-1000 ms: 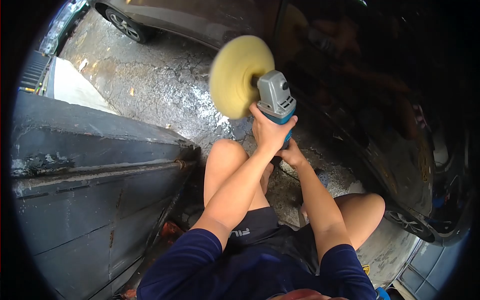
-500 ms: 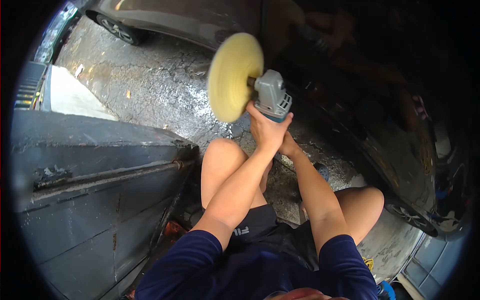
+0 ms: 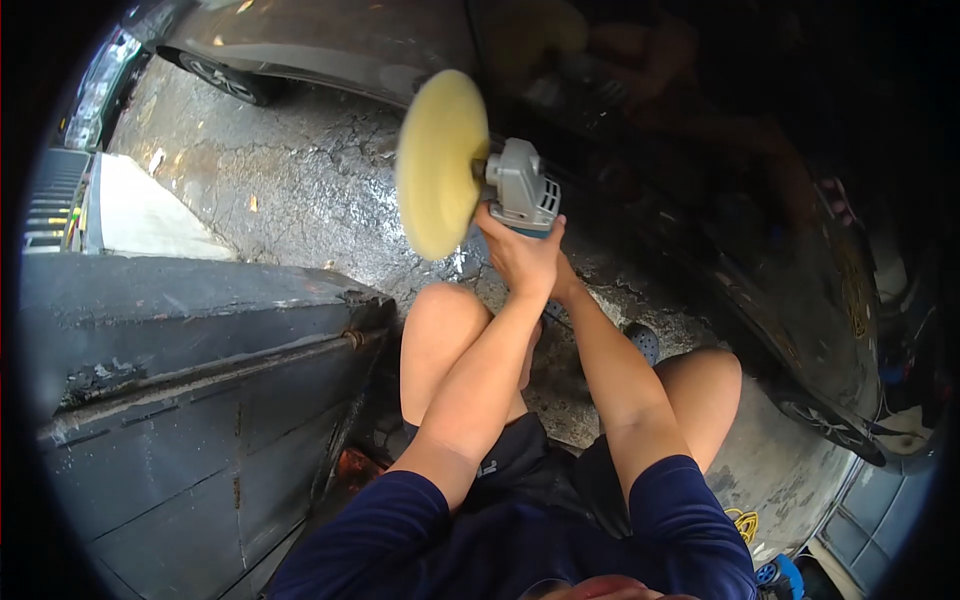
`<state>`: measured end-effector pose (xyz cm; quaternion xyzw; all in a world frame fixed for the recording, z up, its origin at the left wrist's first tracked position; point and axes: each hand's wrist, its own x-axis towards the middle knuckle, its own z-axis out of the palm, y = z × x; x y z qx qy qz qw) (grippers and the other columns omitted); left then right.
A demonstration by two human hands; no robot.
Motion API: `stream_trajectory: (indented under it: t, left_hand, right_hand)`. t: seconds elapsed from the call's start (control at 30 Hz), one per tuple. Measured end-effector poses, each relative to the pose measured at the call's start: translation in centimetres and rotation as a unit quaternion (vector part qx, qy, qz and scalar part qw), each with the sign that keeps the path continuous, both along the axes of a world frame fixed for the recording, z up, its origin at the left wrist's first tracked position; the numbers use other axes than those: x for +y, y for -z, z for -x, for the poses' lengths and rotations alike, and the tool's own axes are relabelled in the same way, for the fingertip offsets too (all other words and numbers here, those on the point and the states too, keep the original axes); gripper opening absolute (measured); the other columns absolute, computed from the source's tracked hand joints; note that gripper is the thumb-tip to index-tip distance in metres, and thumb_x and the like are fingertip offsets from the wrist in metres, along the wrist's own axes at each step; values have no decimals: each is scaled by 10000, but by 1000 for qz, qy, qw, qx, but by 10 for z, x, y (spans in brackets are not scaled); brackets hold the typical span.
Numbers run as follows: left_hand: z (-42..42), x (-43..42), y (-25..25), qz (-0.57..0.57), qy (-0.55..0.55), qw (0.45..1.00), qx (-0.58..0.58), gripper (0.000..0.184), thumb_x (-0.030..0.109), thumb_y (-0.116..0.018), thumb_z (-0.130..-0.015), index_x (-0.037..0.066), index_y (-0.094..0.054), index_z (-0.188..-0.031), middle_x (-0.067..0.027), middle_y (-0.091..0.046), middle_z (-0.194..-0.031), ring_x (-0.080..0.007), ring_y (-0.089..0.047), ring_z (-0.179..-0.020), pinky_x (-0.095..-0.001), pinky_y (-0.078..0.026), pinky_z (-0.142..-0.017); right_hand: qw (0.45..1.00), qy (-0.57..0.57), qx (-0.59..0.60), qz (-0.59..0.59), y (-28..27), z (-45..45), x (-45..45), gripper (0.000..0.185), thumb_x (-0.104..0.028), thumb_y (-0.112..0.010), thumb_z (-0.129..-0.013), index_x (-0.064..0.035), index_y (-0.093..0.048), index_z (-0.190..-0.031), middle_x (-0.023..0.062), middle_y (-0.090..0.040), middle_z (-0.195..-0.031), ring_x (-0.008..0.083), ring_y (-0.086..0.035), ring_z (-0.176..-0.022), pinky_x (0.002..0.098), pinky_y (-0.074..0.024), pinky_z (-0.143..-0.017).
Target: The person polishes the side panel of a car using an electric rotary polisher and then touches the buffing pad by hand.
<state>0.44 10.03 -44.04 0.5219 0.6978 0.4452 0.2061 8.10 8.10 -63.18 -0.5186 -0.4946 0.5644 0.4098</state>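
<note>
My left hand [image 3: 520, 258] is wrapped round the front of a power polisher [image 3: 522, 185], just below its grey metal head. A round yellow pad [image 3: 440, 165] on the polisher faces left, away from the dark car panel, its surface blurred. Behind and below the left hand is my right hand [image 3: 566, 277], closed on the polisher's rear body; its fingers are mostly hidden. The dark glossy side of a car [image 3: 690, 190] rises to the right of the tool and shows faint reflections.
A dark metal wall [image 3: 180, 420] stands close on the left. Cracked wet concrete [image 3: 290, 190] lies between it and the car. A car wheel [image 3: 225, 78] shows at upper left, another [image 3: 828, 425] at lower right. Yellow cord [image 3: 745, 524] and a blue object [image 3: 782, 575] lie at bottom right.
The polisher and both hands have shifted left in view. The pad has turned and appears narrower, more edge-on. My grip stays closed on the tool.
</note>
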Motion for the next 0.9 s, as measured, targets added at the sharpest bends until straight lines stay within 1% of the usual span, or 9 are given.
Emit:
stream_trajectory:
  t: [0.07,0.13,0.2,0.33,0.47,0.57,0.7,0.87,0.9]
  left_hand:
    - [-3,0,-1,6,2,1000,6,1155,267,-988,-653,2,-239,-1492,-319,-574,-1310,-516,-614,-1167,-547,-489,-1010]
    - [-5,-4,-3,4,3,1000,21,1139,258,-988,-653,12,-256,-1490,-309,-568,-1330,-507,-608,-1189,-543,-488,-1018]
    - [-8,-10,-2,-9,22,1000,-5,1080,211,-989,-631,20,-317,-1454,-309,-553,-1300,-521,-588,-1178,-561,-479,-1016]
    - [-12,-6,6,-24,19,999,17,1075,187,-988,-625,27,-320,-1452,-297,-553,-1300,-510,-590,-1182,-556,-482,-1018]
    - [-13,-2,4,9,-19,1000,19,1123,231,-989,-637,23,-283,-1486,-278,-568,-1343,-489,-595,-1223,-538,-478,-1041]
    - [-13,-6,3,-32,21,999,21,1124,229,-985,-644,26,-276,-1493,-292,-570,-1344,-493,-588,-1233,-546,-466,-1052]
    - [-13,2,7,10,-24,1000,15,1123,226,-986,-642,40,-279,-1494,-285,-570,-1345,-493,-597,-1220,-545,-470,-1045]
    - [-10,0,5,9,-5,1000,11,1117,242,-987,-634,56,-282,-1482,-278,-585,-1320,-483,-606,-1206,-538,-477,-1028]
    - [-10,-2,3,11,-5,1000,5,1122,249,-987,-634,58,-277,-1482,-275,-587,-1319,-478,-610,-1203,-536,-479,-1025]
  right_hand:
    - [999,49,-10,-6,13,9,6,518,-242,-818,-823,29,-703,-1248,259,-742,-1233,351,-691,-1230,427,-521,-1036]
    - [999,32,-18,-24,12,8,4,526,-251,-825,-810,19,-708,-1245,249,-742,-1239,343,-700,-1211,422,-522,-1032]
    - [984,96,147,-18,3,12,2,517,-247,-833,-800,18,-713,-1227,231,-754,-1211,329,-720,-1164,425,-532,-1016]
    - [985,97,142,-17,-5,12,3,517,-247,-834,-799,18,-713,-1226,228,-756,-1207,327,-723,-1157,425,-534,-1013]
    - [985,100,142,-19,-9,12,4,518,-248,-836,-799,18,-713,-1226,224,-758,-1201,324,-726,-1147,425,-535,-1010]
    - [985,91,148,-25,-12,12,4,518,-248,-837,-799,18,-712,-1226,221,-760,-1197,322,-728,-1140,425,-537,-1007]
    - [986,102,133,-24,-12,11,6,519,-248,-838,-798,18,-712,-1225,216,-762,-1191,319,-731,-1131,426,-539,-1003]
    - [986,91,138,-35,-16,9,5,519,-248,-840,-797,17,-712,-1225,211,-764,-1184,316,-735,-1119,426,-541,-998]
    - [989,100,102,-37,-15,7,1,543,-269,-855,-778,30,-708,-1207,231,-763,-1171,351,-738,-1111,442,-547,-994]
